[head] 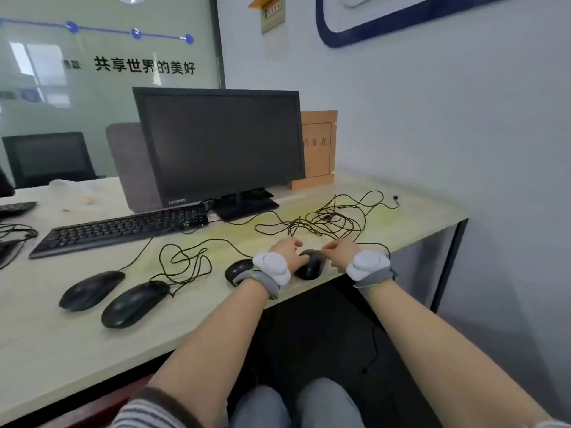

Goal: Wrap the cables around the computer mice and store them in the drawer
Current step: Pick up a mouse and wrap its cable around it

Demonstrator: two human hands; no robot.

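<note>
Knees in grey trousers (296, 406) sit at the bottom, both forearms reaching out over the desk (61, 344) edge. Left hand (287, 253) rests on top of a black mouse (310, 268) near the desk's front edge, fingers curled over its back. Right hand (338, 253) is just beside that mouse on its right, thumb and finger pinching what looks like its thin black cable (324, 250), though it's blurry there. Beyond the hands lies a tangled cable pile (327, 219). Another mouse (239, 270) pokes out behind the left wrist, and two more mice (91, 290) (134, 302) lie further left. Keyboard (120, 228) and Lenovo monitor (219, 143) stand behind.
</note>
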